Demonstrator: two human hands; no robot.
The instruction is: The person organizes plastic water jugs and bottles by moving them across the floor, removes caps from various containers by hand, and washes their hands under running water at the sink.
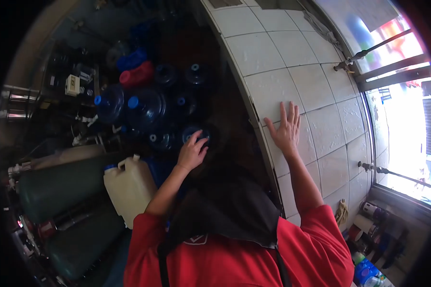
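My left hand (pixel 193 152) is over the neck of a blue water jug (pixel 189 132), its fingers apart and curved; whether they touch the jug is unclear. On the white tiled counter (pixel 316 88), my right hand (pixel 287 130) lies flat with its fingers spread and nothing in it. More blue jugs stand on the dark floor around my left hand, among them a large one (pixel 151 109) with a blue cap and a smaller one (pixel 161 138) close by.
A cream jerrycan (pixel 129 184) stands left of my left arm, beside dark green tanks (pixel 67 189). Behind the jugs lies a red container (pixel 140 75). Metal taps (pixel 352 62) stick out along the counter's right side. A yellowish cloth (pixel 341 212) hangs at the lower right.
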